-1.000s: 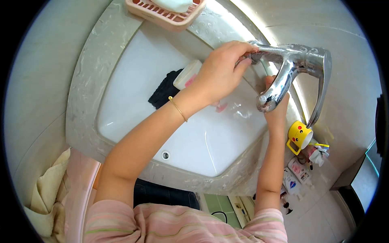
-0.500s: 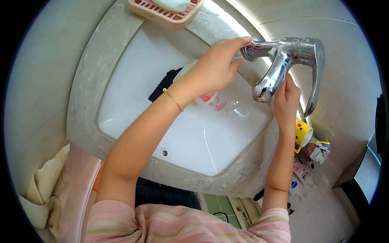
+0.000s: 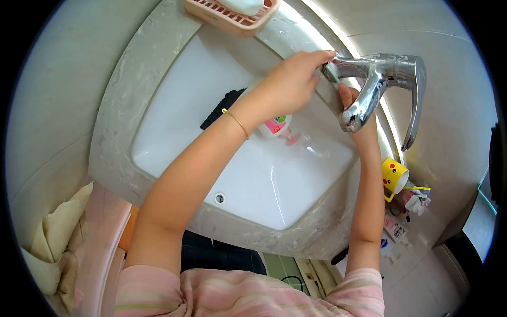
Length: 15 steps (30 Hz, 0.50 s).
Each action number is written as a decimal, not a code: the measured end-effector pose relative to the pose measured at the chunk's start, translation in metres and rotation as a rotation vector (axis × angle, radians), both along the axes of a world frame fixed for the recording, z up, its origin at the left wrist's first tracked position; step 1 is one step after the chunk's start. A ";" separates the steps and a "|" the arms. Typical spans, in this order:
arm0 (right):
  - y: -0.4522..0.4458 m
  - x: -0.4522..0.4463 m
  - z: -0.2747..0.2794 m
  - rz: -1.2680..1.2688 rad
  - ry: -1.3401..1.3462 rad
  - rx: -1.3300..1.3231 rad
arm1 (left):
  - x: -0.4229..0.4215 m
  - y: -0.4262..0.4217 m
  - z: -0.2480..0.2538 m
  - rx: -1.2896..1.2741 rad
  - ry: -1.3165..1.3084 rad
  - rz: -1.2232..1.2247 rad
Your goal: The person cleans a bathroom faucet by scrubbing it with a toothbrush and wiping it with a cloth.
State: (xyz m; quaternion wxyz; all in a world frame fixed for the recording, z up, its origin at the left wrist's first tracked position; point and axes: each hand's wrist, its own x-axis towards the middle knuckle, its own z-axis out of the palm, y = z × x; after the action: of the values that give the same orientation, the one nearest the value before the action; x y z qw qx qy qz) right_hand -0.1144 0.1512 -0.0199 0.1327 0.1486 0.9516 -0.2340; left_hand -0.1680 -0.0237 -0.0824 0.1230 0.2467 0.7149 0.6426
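Observation:
A chrome faucet (image 3: 377, 79) with a long lever handle rises at the sink's back right, its surface wet with whitish smears. My left hand (image 3: 293, 84) reaches over the basin, its fingertips closed on the faucet's round base. Behind and under the spout, my right hand (image 3: 362, 119) is closed, partly hidden by the metal. A small pale green-and-white thing (image 3: 331, 72) shows at the base by its fingertips; its kind is unclear. Below my left forearm, a white pump bottle (image 3: 274, 128) with a pink label and pink pump lies in the sink beside a black cloth (image 3: 222, 108).
The white sink (image 3: 248, 190) is set in a grey marbled counter (image 3: 121, 105). A pink soap dish (image 3: 243, 24) with a white bar stands at the far edge. To the right are a yellow cup (image 3: 393, 174) and toiletry tubes; a beige towel (image 3: 58, 232) hangs left.
My right hand has moved up and left behind the spout, toward the faucet's base. The pale green-and-white thing has shifted left to the base. My left hand stays there.

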 end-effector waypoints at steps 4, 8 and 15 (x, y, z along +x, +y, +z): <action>0.008 0.002 -0.003 0.051 -0.015 -0.140 | 0.005 0.002 0.005 0.002 -0.009 0.054; 0.004 -0.006 0.002 -0.270 -0.251 -0.467 | 0.004 0.004 0.001 0.021 0.009 0.096; 0.018 0.002 0.002 -0.296 -0.381 -0.442 | -0.003 -0.002 0.004 -0.038 0.024 0.053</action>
State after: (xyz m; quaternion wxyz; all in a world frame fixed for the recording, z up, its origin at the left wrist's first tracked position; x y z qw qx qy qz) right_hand -0.1125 0.1687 -0.0175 0.3019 0.2939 0.8040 -0.4196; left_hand -0.1708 -0.0257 -0.0784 0.1022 0.2328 0.7348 0.6289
